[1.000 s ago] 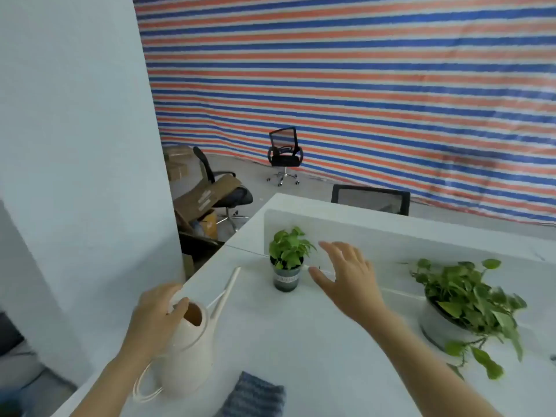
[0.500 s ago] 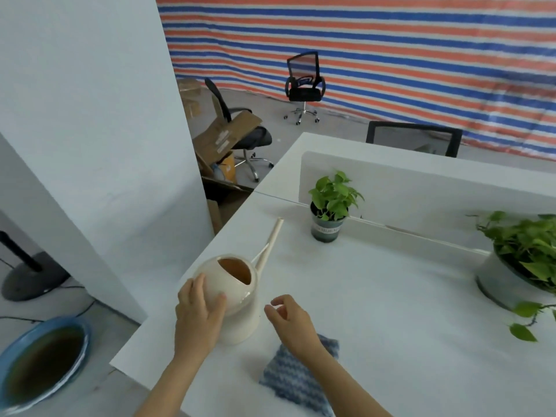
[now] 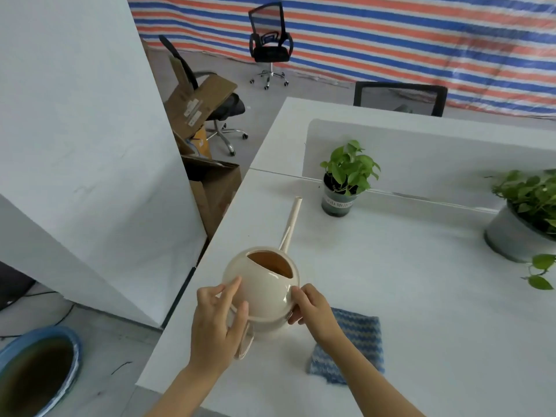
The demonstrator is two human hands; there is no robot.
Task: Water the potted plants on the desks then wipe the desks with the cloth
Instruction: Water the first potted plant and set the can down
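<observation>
Watering can (image 3: 264, 293): cream, round-bodied, standing upright at the near-left corner of the white desk (image 3: 421, 296). Its long spout (image 3: 291, 221) is angled away towards the small potted plant (image 3: 343, 182). The fill opening faces up; I cannot read a water level inside.

Left hand (image 3: 216, 323): laid against the can's near-left flank, fingers loosely bent over the curve, just above the looped handle (image 3: 245, 347). Cannot tell whether it has hold of the handle.

Right hand (image 3: 313, 308): thumb and fingers curled on the can's right side, clasping it.

Cloth (image 3: 358, 335): blue, folded, flat on the desk just right of the can, partly under the right forearm. Untouched.

Plants: the small one sits against the divider panel (image 3: 421, 152), beyond the spout tip and apart from it. The large potted plant (image 3: 523, 218) is at the far right, well apart from the can.

Step in hand, as I judge it: getting a proper grip on the can before the first watering. No pouring has begun and wiping is far off.

Next move calls for a firm hold on the handle, a level lift so nothing slops from the wide opening, then carrying the spout over the small pot's soil and tipping gently. The pot looks light, so a knock from the spout could topple it.

Floor, left: a blue-rimmed basin (image 3: 33, 371).
</observation>
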